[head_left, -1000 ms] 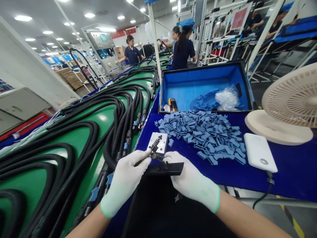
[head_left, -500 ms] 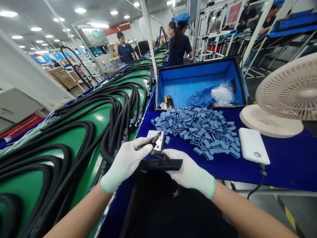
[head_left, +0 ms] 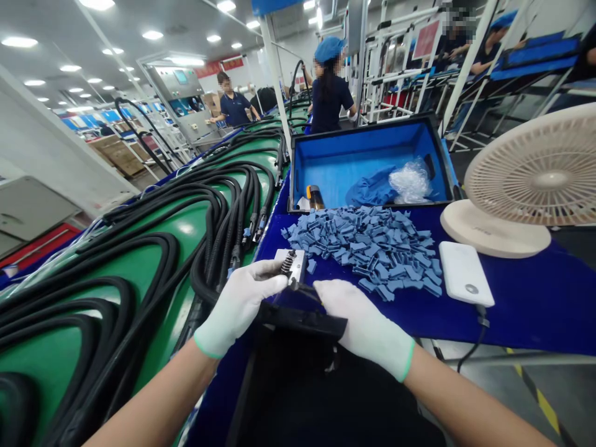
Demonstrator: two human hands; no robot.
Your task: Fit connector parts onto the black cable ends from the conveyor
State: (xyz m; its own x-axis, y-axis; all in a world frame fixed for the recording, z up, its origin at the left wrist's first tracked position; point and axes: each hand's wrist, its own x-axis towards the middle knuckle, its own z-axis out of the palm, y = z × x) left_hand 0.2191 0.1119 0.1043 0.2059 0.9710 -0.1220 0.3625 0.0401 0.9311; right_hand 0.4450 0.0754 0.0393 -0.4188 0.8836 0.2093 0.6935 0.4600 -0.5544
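Both my gloved hands work over the front edge of a blue-covered bench [head_left: 516,326]. My left hand [head_left: 239,307] grips a black ribbed part [head_left: 287,264] against a small metal plate [head_left: 298,261], though the fingers hide how it is held. My right hand [head_left: 363,326] lies over a flat black bar [head_left: 302,320] that also runs under the left hand's heel. A thin black strand [head_left: 307,292] passes between my hands. Just beyond the plate lies a large heap of blue rubber clips [head_left: 365,248].
To the left, black corrugated cables [head_left: 223,248] lie looped on a green conveyor belt [head_left: 149,267]. Ahead stands a blue-lined case [head_left: 367,161] holding cloth and a plastic bag. A white fan [head_left: 535,167] and white power bank [head_left: 465,273] sit right. Co-workers stand beyond.
The whole scene has shifted left in view as my head turned. The black bar now tilts down to the right, and my right hand has moved slightly right along it.
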